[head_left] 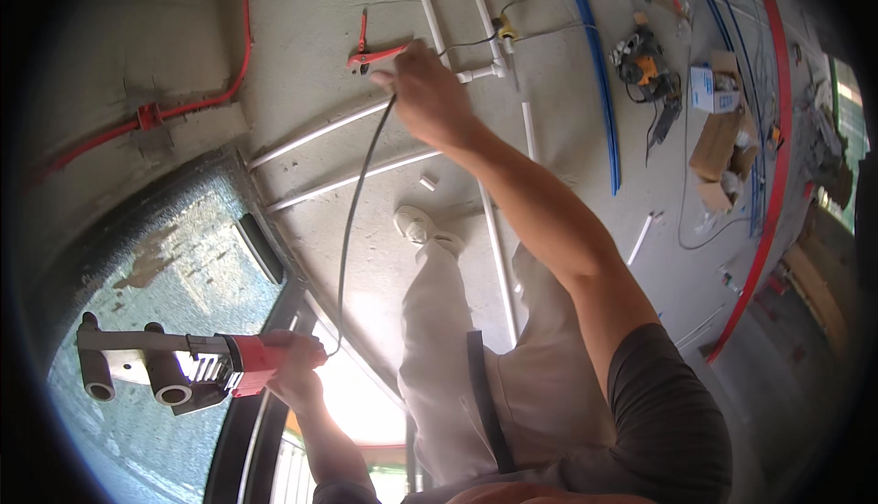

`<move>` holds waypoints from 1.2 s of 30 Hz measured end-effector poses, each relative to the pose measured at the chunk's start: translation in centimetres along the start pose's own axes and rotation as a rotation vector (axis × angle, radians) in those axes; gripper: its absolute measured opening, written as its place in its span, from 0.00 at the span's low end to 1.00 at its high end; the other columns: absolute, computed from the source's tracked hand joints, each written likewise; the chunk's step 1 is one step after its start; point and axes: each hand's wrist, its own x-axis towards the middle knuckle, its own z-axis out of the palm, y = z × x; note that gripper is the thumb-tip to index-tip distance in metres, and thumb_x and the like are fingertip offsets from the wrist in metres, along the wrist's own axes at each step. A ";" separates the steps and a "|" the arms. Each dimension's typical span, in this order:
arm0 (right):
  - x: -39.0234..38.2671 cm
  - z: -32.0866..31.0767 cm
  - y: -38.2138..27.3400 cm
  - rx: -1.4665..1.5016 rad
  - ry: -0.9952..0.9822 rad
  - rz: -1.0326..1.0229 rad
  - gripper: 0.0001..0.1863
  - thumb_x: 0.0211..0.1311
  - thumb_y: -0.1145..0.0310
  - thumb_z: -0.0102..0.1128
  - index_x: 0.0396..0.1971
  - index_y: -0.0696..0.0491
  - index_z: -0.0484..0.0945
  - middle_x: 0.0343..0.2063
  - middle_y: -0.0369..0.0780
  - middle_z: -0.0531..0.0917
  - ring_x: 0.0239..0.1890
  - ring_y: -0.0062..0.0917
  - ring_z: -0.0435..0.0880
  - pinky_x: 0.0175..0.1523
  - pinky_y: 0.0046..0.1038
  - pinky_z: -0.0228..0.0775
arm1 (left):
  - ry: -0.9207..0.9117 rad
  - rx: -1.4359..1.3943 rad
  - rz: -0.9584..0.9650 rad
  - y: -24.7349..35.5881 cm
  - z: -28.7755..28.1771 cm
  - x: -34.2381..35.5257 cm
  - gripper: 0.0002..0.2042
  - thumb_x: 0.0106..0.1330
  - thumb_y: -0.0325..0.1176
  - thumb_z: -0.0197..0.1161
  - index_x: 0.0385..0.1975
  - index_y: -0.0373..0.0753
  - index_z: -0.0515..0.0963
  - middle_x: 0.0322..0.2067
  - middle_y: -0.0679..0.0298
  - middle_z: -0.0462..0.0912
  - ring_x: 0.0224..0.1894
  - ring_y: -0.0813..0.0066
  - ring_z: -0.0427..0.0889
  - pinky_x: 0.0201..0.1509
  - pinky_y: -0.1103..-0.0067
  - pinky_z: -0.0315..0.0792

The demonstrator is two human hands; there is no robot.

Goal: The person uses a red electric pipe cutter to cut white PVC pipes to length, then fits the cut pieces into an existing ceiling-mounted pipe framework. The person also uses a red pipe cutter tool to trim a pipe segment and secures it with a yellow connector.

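I'm holding the red tool [249, 364] in my left hand [297, 371], fingers wrapping it near the cord end; it's sitting out left, well apart from the white pipes [338, 130]. My right hand [430, 92] is hovering by the red cutter [377, 54], cord [351, 207] running up to it. Blur's hiding whether it's pinching the cord, can't tell. Guessing I'm managing cord: best be leaving slack, clearing the cutter, pointing the metal sockets [168, 371] away from legs [439, 321].
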 end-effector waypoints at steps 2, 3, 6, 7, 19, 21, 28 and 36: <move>-1.8 3.2 -1.0 0.044 -0.142 0.071 0.21 0.76 0.58 0.59 0.43 0.67 0.74 0.47 0.54 0.75 0.49 0.46 0.81 0.54 0.45 0.77 | 0.060 0.091 -0.036 -0.1 -0.9 2.0 0.10 0.53 0.14 0.61 0.31 0.35 0.74 0.22 0.62 0.78 0.21 0.74 0.77 0.28 0.78 0.74; -3.3 4.4 -0.9 0.121 -0.216 0.124 0.21 0.74 0.60 0.61 0.48 0.67 0.74 0.51 0.55 0.75 0.54 0.48 0.80 0.58 0.45 0.76 | 0.061 0.104 -0.018 -0.6 -1.0 2.9 0.09 0.54 0.15 0.63 0.31 0.36 0.74 0.23 0.63 0.78 0.22 0.74 0.77 0.29 0.78 0.74; -10.6 7.8 -0.2 0.190 -0.226 0.087 0.27 0.69 0.67 0.66 0.62 0.65 0.70 0.64 0.57 0.71 0.65 0.50 0.76 0.67 0.44 0.72 | 0.061 0.188 -0.065 -3.2 -0.5 5.0 0.09 0.57 0.20 0.69 0.34 0.37 0.76 0.31 0.64 0.81 0.27 0.75 0.79 0.32 0.78 0.74; -13.5 8.7 0.3 0.186 -0.268 0.110 0.31 0.66 0.72 0.66 0.67 0.63 0.67 0.69 0.57 0.68 0.67 0.51 0.75 0.69 0.44 0.71 | 0.063 0.225 -0.084 -4.2 -0.2 5.7 0.10 0.58 0.22 0.70 0.35 0.38 0.76 0.34 0.64 0.82 0.30 0.75 0.79 0.33 0.78 0.74; -49.8 11.0 7.8 0.220 -0.492 1.035 0.20 0.70 0.65 0.63 0.58 0.56 0.76 0.57 0.52 0.78 0.55 0.48 0.83 0.58 0.48 0.77 | -0.462 0.510 0.709 -15.5 8.5 16.0 0.18 0.62 0.28 0.77 0.49 0.32 0.79 0.40 0.60 0.86 0.37 0.73 0.85 0.39 0.76 0.79; -51.9 14.2 10.2 0.131 -0.510 1.017 0.19 0.69 0.66 0.62 0.56 0.58 0.76 0.53 0.53 0.80 0.53 0.50 0.84 0.58 0.48 0.76 | -0.595 0.669 0.903 -18.6 12.0 20.0 0.16 0.61 0.29 0.77 0.46 0.33 0.80 0.39 0.58 0.86 0.36 0.70 0.86 0.38 0.75 0.79; -48.8 28.6 20.4 0.210 -0.081 0.971 0.15 0.70 0.67 0.61 0.51 0.59 0.78 0.49 0.51 0.83 0.53 0.50 0.82 0.58 0.47 0.74 | -0.990 0.781 0.727 -31.6 22.1 24.2 0.10 0.58 0.25 0.71 0.37 0.33 0.80 0.30 0.59 0.86 0.31 0.72 0.83 0.38 0.72 0.76; -44.0 34.9 25.6 0.156 -0.002 0.562 0.09 0.70 0.70 0.61 0.46 0.56 0.78 0.40 0.46 0.82 0.44 0.43 0.83 0.49 0.43 0.77 | -1.284 0.739 0.129 -43.1 29.3 21.9 0.04 0.57 0.25 0.64 0.28 0.34 0.76 0.20 0.69 0.75 0.23 0.82 0.74 0.27 0.77 0.67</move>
